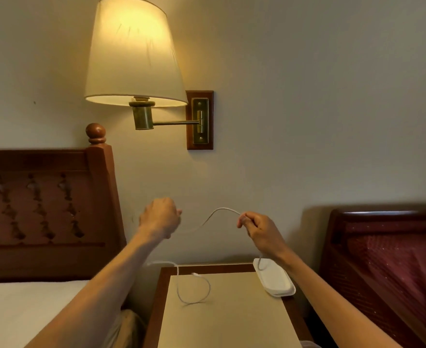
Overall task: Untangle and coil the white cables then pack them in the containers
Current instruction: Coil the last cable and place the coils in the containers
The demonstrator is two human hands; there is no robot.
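Both hands are raised above the nightstand (232, 322), holding one white cable (217, 214) stretched between them. The right hand (259, 232) is pinching it between thumb and fingers; the left hand (160, 217) is curled into a fist around what is probably the other part of the span, though the cable blurs out just before reaching it. Between the hands the cable is running roughly left to right, arching up near the right hand and sagging toward the left.

From the right hand a strand is hanging down to the white containers (274, 278) stacked at the nightstand's right rear edge. A loose loop (194, 290) is lying on the nightstand's middle, nearer the left hand, its tail trailing off the left rear corner.

Coiling would likely mean bringing the left hand toward the right. Nothing is standing between them; the lamp (134, 54) is hanging well above the nightstand.
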